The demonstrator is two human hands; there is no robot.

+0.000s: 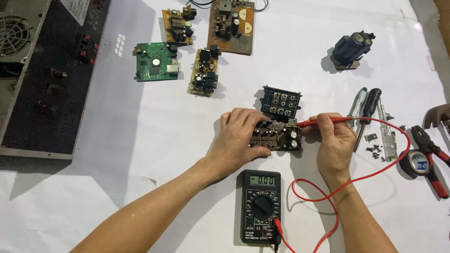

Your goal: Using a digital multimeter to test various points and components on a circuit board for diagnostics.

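Head view, foreground: a black multimeter is laid on the white sheet.
Left hand: fingers are closed on a brown circuit board, mid-table.
Right hand: a red probe is pinched, tip at the board.
Background: a green board is seen.

left hand: bare, no ring | right hand: bare | forearms: apparently sleeveless
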